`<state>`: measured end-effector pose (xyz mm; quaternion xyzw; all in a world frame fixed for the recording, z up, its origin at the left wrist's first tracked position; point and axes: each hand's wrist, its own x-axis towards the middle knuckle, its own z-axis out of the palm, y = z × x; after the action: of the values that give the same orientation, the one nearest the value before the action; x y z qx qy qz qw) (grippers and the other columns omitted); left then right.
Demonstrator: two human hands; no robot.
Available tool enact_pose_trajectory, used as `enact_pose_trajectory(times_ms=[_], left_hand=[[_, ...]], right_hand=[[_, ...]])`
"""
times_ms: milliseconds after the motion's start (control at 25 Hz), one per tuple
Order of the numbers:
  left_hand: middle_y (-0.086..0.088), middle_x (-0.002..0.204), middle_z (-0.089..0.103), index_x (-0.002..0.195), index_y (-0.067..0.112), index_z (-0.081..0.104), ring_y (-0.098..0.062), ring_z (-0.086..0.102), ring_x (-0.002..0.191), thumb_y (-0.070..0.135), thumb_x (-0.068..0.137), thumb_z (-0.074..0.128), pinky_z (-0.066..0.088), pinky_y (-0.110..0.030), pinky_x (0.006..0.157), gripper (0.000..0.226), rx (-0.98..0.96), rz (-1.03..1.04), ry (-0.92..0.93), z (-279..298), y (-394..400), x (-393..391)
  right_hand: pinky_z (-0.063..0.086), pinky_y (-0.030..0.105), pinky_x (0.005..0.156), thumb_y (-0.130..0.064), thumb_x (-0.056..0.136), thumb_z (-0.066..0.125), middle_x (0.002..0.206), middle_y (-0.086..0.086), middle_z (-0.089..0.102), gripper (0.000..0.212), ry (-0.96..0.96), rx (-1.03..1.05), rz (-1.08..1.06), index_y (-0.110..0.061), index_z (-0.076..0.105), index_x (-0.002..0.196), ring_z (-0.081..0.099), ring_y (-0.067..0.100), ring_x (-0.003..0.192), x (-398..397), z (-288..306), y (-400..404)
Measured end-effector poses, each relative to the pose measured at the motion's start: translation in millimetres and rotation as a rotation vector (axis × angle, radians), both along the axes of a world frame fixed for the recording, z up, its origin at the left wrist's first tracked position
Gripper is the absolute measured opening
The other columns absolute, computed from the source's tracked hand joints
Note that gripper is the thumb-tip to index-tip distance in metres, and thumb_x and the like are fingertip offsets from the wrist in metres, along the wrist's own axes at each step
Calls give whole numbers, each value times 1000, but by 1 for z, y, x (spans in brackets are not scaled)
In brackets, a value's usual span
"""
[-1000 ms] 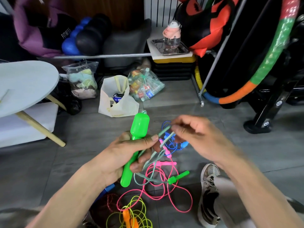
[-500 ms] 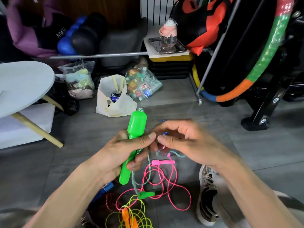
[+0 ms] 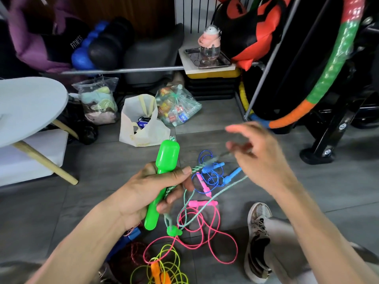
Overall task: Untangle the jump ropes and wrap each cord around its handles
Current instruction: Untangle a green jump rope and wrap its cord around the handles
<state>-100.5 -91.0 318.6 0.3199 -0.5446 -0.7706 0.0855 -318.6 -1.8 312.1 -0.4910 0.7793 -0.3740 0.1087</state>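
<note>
Now my left hand [image 3: 143,193] clamps the green handle [image 3: 162,181] upright above the floor tangle; my blurred right hand [image 3: 258,158] pinches the teal cord [image 3: 207,163]. Each wrap should lie taut, snug beside the last.

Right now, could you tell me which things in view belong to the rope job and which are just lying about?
Job: left hand gripping green handle; right hand, blurred, pulling braided cord; blue rope, pink rope, yellow rope on the floor.

Lying about: white tote bag, clear snack bag, hoop, round table.
</note>
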Motion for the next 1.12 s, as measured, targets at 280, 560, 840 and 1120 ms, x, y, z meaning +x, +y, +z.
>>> enact_pose_trajectory(times_ms=[280,560,840,1120], left_hand=[[-6,47,42,81,-2,67,-12,29,32,30,80,66,22,-19,37,32,-30,-5,-16,0,0,1],[-8,46,39,75,1,69,-14,25,34,31,78,67,19,-21,38,31,-40,22,-34,3,-5,5],[-8,47,43,82,-4,68,-14,28,34,29,81,66,22,-20,38,33,-64,5,-40,4,-1,5],[-12,50,48,85,-9,68,-13,39,33,18,84,66,28,-19,35,26,-83,123,-82,0,-1,4]], right_hand=[[54,45,68,-26,90,69,79,5,70,7,-342,176,413,-22,72,85,67,22,68,27,6,-3],[50,34,75,-22,89,66,103,-10,62,17,196,-54,-194,-27,71,104,61,16,78,-15,9,5],[55,46,77,-16,94,63,90,3,73,19,-369,191,534,-33,70,100,69,24,80,40,6,-1],[52,32,78,-19,92,60,84,-16,63,20,-76,-83,-219,-35,69,99,61,0,72,9,-2,0]])
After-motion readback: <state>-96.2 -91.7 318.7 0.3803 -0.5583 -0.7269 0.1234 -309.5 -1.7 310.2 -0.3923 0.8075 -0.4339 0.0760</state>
